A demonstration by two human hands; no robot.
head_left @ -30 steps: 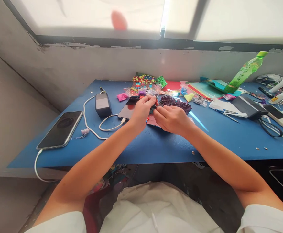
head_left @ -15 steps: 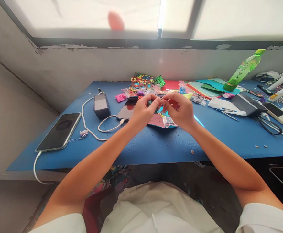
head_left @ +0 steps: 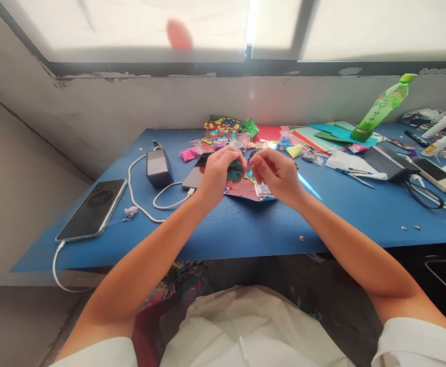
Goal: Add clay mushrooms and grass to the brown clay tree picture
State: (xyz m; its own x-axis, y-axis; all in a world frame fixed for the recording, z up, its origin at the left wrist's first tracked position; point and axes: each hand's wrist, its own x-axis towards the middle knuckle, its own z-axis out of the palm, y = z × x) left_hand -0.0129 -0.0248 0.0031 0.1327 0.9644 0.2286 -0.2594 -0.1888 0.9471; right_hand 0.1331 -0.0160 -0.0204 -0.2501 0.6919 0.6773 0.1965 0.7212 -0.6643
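Observation:
My left hand (head_left: 220,171) is over the middle of the blue table with its fingers curled inward. A dark green patch (head_left: 235,172) shows beside its palm; I cannot tell whether it lies in the hand or behind it. A short gap away, my right hand (head_left: 278,171) has its thumb and forefinger pressed together, and whatever they pinch is too small to name. Below both hands lies a decorated reddish panel (head_left: 243,191) with yellow and blue bits and a small clear packet (head_left: 261,190) on it.
A tablet (head_left: 194,176), power bank (head_left: 159,168) and phone (head_left: 93,209) with cables are on the left. Behind the hands are small clay packets (head_left: 189,154) and a sequined piece (head_left: 223,127). A green bottle (head_left: 381,109), coloured sheets (head_left: 332,133) and pens (head_left: 356,176) are rightward.
My hands have moved apart from where their fingertips met. The left fingers have curled over more, and the right hand has shifted slightly left and down.

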